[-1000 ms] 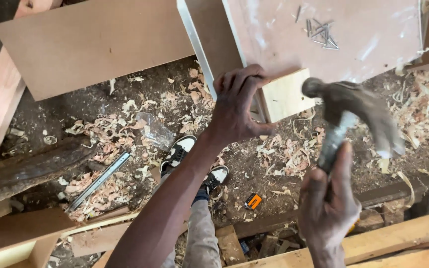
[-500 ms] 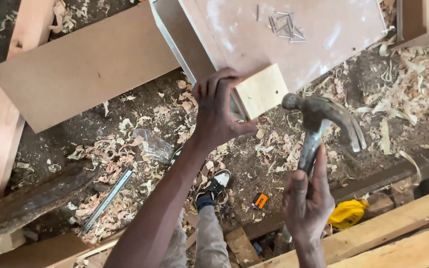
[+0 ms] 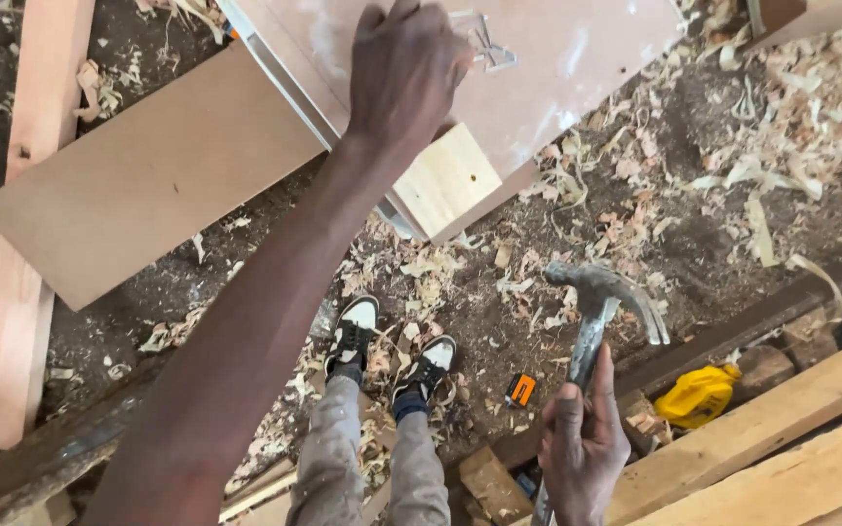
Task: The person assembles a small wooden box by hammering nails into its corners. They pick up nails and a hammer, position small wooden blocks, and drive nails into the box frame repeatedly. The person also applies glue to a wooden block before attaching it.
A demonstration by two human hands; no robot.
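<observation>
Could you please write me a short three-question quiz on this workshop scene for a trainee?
1. What tool does the right hand hold?
2. True or false: the left hand rests on the pale board.
3. Which lies on the ground beside the shoes: A) wood shavings, B) bricks, C) a saw?

Key:
1. A claw hammer, gripped by its handle, head up.
2. True; the hand lies on the board just above the small wooden block.
3. A.
</observation>
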